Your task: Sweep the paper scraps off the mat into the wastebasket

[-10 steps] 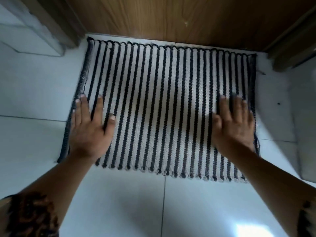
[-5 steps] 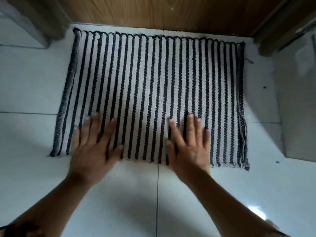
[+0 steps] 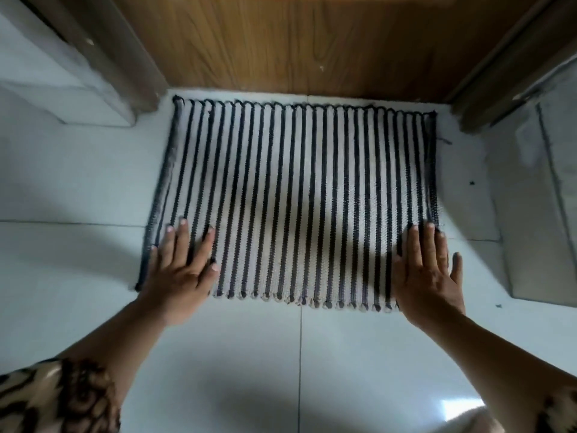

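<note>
A rectangular mat (image 3: 296,195) with black and white stripes lies flat on the white tiled floor before a wooden door. My left hand (image 3: 182,270) rests palm down, fingers spread, on the mat's near left corner. My right hand (image 3: 427,273) lies flat with fingers spread on the near right corner, its little finger over the floor. Neither hand holds anything. I see no paper scraps on the mat, and no wastebasket is in view.
The wooden door (image 3: 296,42) closes the far side, with a door frame post on the left (image 3: 125,57) and on the right (image 3: 499,67). A grey wall panel (image 3: 546,198) stands at the right. White floor tiles (image 3: 299,370) stretch toward me.
My right hand has slid from the mat's near middle to its near right corner. My left hand has shifted slightly left on the near left corner. The mat stays flat.
</note>
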